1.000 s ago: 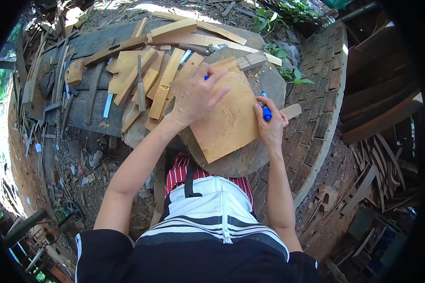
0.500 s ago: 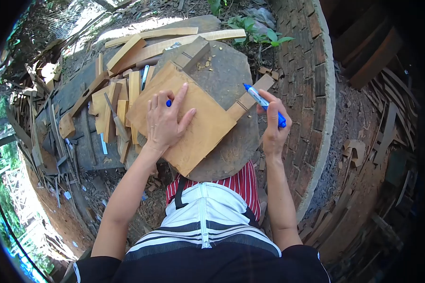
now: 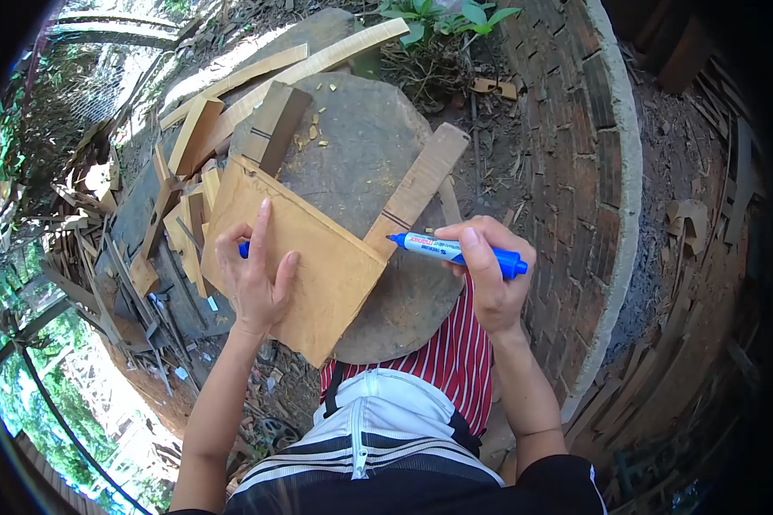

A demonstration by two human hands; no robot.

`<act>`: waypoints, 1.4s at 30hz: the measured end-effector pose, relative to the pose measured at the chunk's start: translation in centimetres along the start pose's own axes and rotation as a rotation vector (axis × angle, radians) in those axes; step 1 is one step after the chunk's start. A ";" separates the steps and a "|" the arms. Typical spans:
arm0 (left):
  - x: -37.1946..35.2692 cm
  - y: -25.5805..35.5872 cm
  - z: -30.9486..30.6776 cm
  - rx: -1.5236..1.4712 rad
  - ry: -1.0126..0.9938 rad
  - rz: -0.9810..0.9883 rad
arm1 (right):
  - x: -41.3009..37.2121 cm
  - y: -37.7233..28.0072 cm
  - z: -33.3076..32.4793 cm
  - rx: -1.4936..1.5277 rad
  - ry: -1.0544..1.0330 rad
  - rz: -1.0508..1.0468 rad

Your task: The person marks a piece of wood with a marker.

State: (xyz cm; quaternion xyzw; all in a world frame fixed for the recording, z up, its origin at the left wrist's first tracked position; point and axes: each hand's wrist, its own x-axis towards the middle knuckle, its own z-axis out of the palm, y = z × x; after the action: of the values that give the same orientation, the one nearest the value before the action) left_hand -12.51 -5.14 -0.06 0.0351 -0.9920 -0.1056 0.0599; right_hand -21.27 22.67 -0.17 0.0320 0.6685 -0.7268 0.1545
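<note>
A blue marker [image 3: 455, 251] is gripped in my right hand [image 3: 498, 266], uncapped, its dark tip at the wooden strip [image 3: 421, 180] close to the board's right corner. Dark lines cross that strip. Over the square wooden board [image 3: 318, 266] lies my left hand [image 3: 253, 279], index finger and thumb stretched out on its face. Its other fingers are bent around a small blue marker cap [image 3: 244, 250]. From under the board's far corner sticks out a wooden block [image 3: 275, 120], also marked with dark lines. All of this rests on a round stump top [image 3: 352, 146].
Offcuts [image 3: 193, 142] and long curved strips [image 3: 318, 64] lie beyond and left of the stump. A low brick wall [image 3: 567, 189] runs along the right. Wood chips [image 3: 313, 129] are scattered on the stump. Leafy plants [image 3: 455, 21] grow at the back.
The marker has come down and left, its tip now at the strip beside the board. My left hand still lies on the board with the cap. The view has shifted.
</note>
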 end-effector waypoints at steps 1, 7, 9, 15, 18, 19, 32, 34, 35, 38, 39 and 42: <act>-0.1 -0.1 0.0 0.007 -0.017 0.007 | 0.3 0.2 -0.1 -0.027 -0.019 -0.009; -0.2 0.0 -0.4 -0.039 -0.157 -0.085 | 1.5 -0.1 -0.3 0.034 -0.080 0.038; -0.2 0.0 -0.4 -0.055 -0.126 -0.057 | 1.7 0.3 -0.2 0.012 -0.132 -0.065; -0.4 -0.5 0.0 -0.064 -0.090 -0.051 | 2.5 1.1 0.2 0.012 -0.179 -0.173; -0.5 -0.7 0.0 -0.069 -0.087 -0.042 | 2.7 1.1 0.6 0.003 -0.205 -0.163; -0.5 -0.7 0.0 -0.067 -0.088 -0.045 | 2.8 1.1 0.7 0.001 -0.212 -0.164; -0.4 -0.6 -0.1 -0.034 -0.099 -0.043 | 3.3 0.2 1.4 -0.055 -0.260 -0.126; -0.5 -0.6 -0.1 -0.036 -0.100 -0.048 | 3.4 0.2 1.4 -0.056 -0.262 -0.106; -0.5 -0.6 -0.1 -0.032 -0.099 -0.046 | 3.4 0.2 1.4 -0.056 -0.264 -0.090; -0.4 -0.6 -0.1 -0.025 -0.096 -0.039 | 3.0 -0.2 1.0 -0.108 -0.283 -0.096; -0.4 -0.6 -0.1 -0.024 -0.097 -0.035 | 3.0 -0.3 0.7 -0.110 -0.287 -0.096; -0.4 -0.6 -0.1 -0.050 -0.101 -0.047 | 2.7 -0.6 0.1 -0.128 -0.290 -0.094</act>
State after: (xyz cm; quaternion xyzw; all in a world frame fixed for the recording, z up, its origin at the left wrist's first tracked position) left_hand -12.02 -5.74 -0.14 0.0517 -0.9897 -0.1332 0.0080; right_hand -24.00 22.13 -0.29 -0.1145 0.6849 -0.6862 0.2166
